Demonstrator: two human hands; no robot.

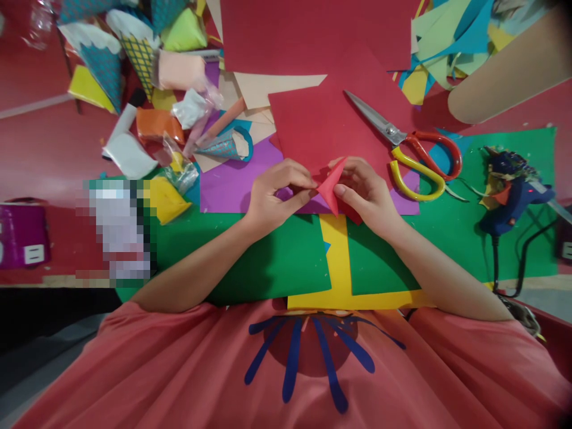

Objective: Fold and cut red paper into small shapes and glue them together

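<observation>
A small piece of folded red paper is held up between my two hands, above a purple sheet. My left hand pinches its left tip between thumb and fingers. On the other side, my right hand grips the paper with the thumb in front and the fingers curled behind. Larger red sheets lie just beyond the hands. To the right of my right hand rest scissors with one red and one yellow handle, their blades slightly apart or closed, I cannot tell.
A blue glue gun stands at the right, near a cardboard tube. Paper cones, clay packets and a marker crowd the left. Green sheets cover the near edge. Paper scraps lie at the back right.
</observation>
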